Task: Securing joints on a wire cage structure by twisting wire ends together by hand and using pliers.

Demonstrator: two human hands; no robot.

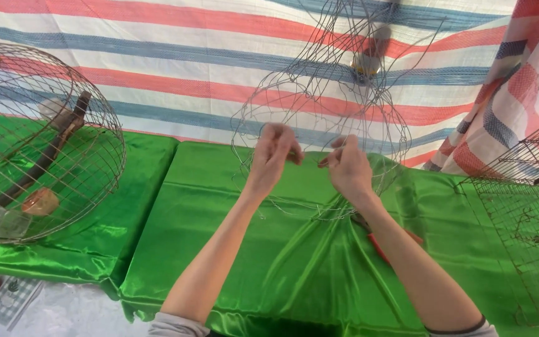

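Green satin-covered table [232, 206] bears wire frame [319, 118], round cage [45, 143], seemingly red pliers [378, 246]

Both bare forearms reached up and forward from the lower edge of view, converging toward each other. The left hand [274, 156] was raised with its wrist bent, fingers curled inward and pinched together at the tips. The right hand [348, 167] sat just beside it, level with it, fingers likewise curled in a pinching grip, knuckles facing the left hand.
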